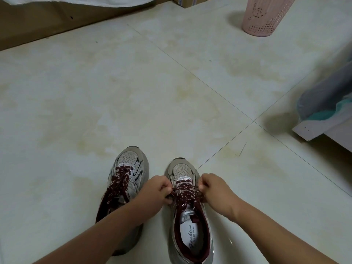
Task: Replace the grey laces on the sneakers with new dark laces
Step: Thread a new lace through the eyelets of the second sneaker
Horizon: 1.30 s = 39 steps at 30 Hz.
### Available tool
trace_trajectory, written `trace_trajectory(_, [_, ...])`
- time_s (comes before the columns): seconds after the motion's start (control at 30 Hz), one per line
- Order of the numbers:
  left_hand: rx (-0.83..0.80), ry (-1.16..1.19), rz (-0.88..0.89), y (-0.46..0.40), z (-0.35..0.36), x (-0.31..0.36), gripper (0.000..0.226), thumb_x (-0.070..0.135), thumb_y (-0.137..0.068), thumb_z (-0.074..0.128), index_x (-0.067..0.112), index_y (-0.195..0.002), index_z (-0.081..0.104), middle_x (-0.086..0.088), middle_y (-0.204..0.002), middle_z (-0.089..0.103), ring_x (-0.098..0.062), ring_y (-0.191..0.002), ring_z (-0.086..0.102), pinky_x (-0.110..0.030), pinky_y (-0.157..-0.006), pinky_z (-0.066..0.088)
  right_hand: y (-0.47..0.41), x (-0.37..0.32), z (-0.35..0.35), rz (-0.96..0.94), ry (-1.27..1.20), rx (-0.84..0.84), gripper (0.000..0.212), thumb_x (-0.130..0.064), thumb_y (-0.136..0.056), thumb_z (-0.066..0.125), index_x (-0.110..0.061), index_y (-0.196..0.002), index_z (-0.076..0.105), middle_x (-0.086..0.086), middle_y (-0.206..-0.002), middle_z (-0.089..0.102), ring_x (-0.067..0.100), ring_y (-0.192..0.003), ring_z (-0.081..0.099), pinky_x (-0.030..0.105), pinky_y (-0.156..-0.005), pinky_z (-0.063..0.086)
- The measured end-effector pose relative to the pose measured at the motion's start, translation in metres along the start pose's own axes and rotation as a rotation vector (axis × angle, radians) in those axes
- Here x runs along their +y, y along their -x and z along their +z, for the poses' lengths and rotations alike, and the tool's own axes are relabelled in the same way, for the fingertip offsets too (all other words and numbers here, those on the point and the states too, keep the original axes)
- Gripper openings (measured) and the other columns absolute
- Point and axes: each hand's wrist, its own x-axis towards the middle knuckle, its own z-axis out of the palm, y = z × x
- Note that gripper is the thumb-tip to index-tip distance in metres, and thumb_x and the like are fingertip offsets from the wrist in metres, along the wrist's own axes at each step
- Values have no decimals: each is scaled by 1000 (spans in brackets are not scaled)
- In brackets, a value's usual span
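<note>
"Fashion Sports" on the right sneaker's point(190, 216) white insole point(191, 238).

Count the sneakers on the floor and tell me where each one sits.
2. The left sneaker stands on the floor, laced, partly behind the left forearm. The right sneaker stands beside it, where the left hand and right hand pinch its dark laces.
</note>
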Motion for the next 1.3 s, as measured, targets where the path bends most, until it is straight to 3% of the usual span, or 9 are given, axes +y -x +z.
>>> trace_trajectory(0.23, [99, -591, 394, -1, -1, 22, 10, 25, -80, 67, 26, -73, 61, 7, -84, 50, -6, -77, 47, -22, -70, 38, 7, -22, -4, -219, 306, 67, 12, -24, -86, 60, -29, -75, 58, -8, -80, 41, 12, -77, 43, 19, -60, 32])
trace_trajectory(0.53, [-103, -1147, 96, -8, 19, 57, 21, 19, -84, 61, 7, -101, 64, -10, -107, 64, -27, -103, 59, -29, -73, 41, 1, -36, 5, -208, 640, -87, 17, -7, -84, 52, -4, -95, 64, 11, -83, 50, 23, -77, 43, 26, -65, 33])
trace_trajectory(0.63, [-165, -1080, 67, -4, 17, 55, 18, 10, -86, 52, -1, -96, 61, -17, -107, 64, -31, -101, 59, -36, -81, 47, 5, -29, 9, -207, 586, -147, 15, -4, -86, 47, -7, -93, 59, 13, -105, 51, 25, -81, 46, 27, -67, 33])
trace_trajectory(0.73, [-204, -928, 76, -1, 12, 42, 18, 6, -92, 42, 3, -87, 58, -15, -103, 62, -23, -85, 54, -33, -84, 48, 7, -17, 6, -146, 357, -94, 28, 3, -82, 40, -20, -65, 40, -2, -81, 41, 18, -76, 44, 27, -68, 36])
trace_trajectory(0.83, [-176, -471, -4, 4, 0, 16, 20, 5, -96, 38, 2, -90, 57, -3, -80, 50, -10, -74, 45, -22, -84, 47, 8, 6, 2, -36, -43, -52, 35, 10, -80, 37, -19, -60, 39, -2, -70, 48, 16, -71, 46, 41, -81, 48])
trace_trajectory(0.93, [-119, 252, -155, 14, -5, -6, 24, -1, -94, 41, 6, -73, 52, -8, -79, 52, -17, -81, 54, -38, -91, 52, 15, 22, 4, 31, -322, -58, 38, 5, -87, 38, -22, -61, 43, -2, -68, 49, 18, -76, 44, 48, -89, 46])
trace_trajectory(1.03, [-114, 457, -233, 18, -1, -7, 23, 1, -96, 39, 4, -76, 51, -9, -80, 53, -11, -76, 57, -18, -67, 56, 17, 22, 7, 48, -420, -38, 36, 5, -90, 41, -19, -63, 46, -1, -68, 51, 19, -73, 46, 47, -87, 47])
trace_trajectory(1.13, [7, 9, -4, 13, -2, 3, 22, 5, -91, 51, 17, -72, 50, 2, -70, 46, -3, -60, 47, -15, -54, 45, 18, 6, 1, -93, -178, 65, 29, -5, -88, 53, -24, -66, 47, -1, -77, 53, 15, -74, 49, 38, -82, 47])
trace_trajectory(1.3, [13, -805, 400, 11, 1, 42, 6, 31, -82, 62, 29, -82, 68, 8, -84, 42, -13, -95, 46, -26, -80, 36, 20, -31, -4, -225, 457, 17, 14, -20, -86, 55, -23, -83, 68, -7, -74, 40, 19, -86, 51, 24, -64, 35])
